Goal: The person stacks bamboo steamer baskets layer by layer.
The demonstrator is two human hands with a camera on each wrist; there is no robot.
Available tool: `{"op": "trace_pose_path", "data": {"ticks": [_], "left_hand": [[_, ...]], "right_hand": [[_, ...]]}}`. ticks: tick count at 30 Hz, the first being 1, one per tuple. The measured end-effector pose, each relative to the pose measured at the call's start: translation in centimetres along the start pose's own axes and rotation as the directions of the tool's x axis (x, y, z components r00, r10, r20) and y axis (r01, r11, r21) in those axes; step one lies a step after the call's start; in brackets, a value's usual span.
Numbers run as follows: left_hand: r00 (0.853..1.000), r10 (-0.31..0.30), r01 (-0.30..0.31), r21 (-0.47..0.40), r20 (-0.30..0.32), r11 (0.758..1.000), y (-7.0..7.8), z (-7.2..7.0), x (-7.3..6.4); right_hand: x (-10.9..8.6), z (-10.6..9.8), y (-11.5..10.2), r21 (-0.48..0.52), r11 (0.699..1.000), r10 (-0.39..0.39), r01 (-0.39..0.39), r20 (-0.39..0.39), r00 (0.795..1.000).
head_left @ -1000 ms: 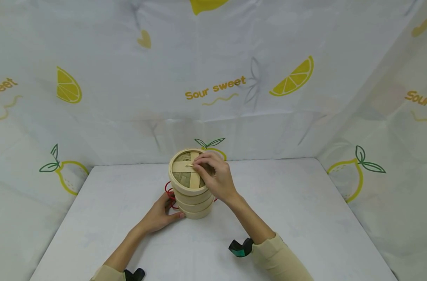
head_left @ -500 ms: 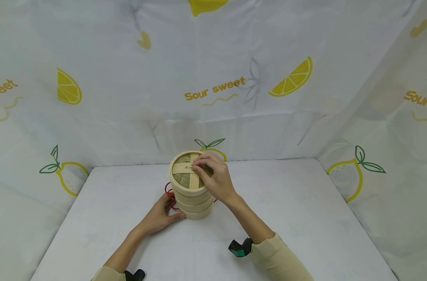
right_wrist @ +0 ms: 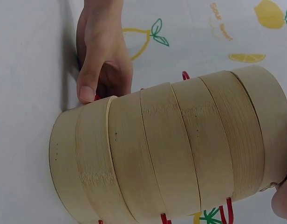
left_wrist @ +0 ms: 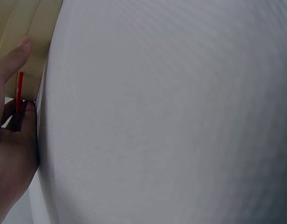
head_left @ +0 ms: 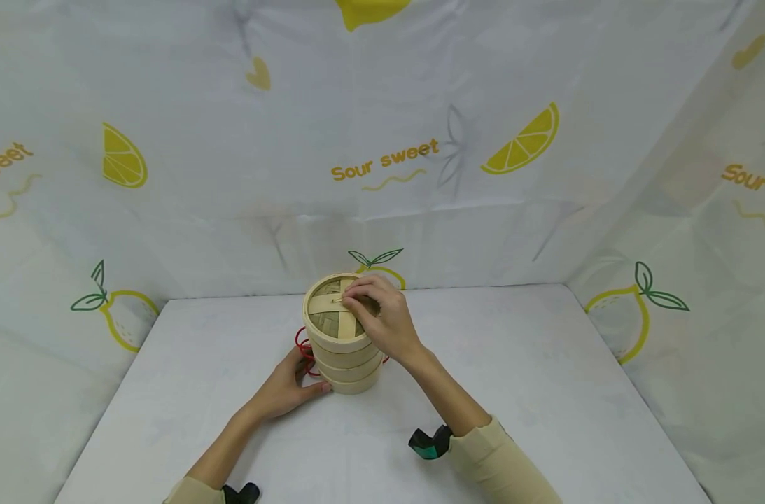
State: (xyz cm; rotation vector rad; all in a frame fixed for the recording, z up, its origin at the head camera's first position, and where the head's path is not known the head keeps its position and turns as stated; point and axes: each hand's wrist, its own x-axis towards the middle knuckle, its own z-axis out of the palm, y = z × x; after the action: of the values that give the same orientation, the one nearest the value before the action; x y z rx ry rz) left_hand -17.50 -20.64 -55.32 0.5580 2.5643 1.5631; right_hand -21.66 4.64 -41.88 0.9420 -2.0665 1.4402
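Note:
A tall stacked bamboo steamer (head_left: 351, 381) stands upright on the white table, with a round woven lid (head_left: 324, 323) on top. Two pale strips cross the lid, and a small loop sits at their crossing. My right hand (head_left: 388, 318) pinches that loop between thumb and fingers. Low on the steamer's left side, my left hand (head_left: 283, 386) grips the bottom tier, its thumb in front and its other fingers partly hidden behind. Red cord loops (head_left: 303, 343) hang beside it. In the right wrist view the tiers (right_wrist: 167, 149) lie close against one another under the lid's band.
The white table (head_left: 514, 378) reaches back to a hanging sheet (head_left: 262, 168) printed with lemons and words. Similar sheets rise at both sides. Black wrist straps (head_left: 431, 444) sit near the sleeve cuffs.
The lid has sunk slightly, and my right hand has come down with it. My left hand stays on the bottom tier. The head view has shifted a little.

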Motion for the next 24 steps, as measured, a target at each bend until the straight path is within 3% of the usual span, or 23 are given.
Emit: {"op": "trace_pose_path", "data": {"ticks": [10,24], "left_hand": [[1.0,-0.029,0.029,-0.002,0.0,1.0,0.06,-0.01,-0.01],[1.0,-0.007,0.007,0.01,0.004,1.0,0.13,0.09,-0.05]], "right_hand": [[0.12,0.15,0.0,-0.03,0.999,0.014,-0.014,0.0,1.0],[-0.03,0.2,-0.23,0.01,0.999,0.041,-0.041,-0.023,0.999]]}}
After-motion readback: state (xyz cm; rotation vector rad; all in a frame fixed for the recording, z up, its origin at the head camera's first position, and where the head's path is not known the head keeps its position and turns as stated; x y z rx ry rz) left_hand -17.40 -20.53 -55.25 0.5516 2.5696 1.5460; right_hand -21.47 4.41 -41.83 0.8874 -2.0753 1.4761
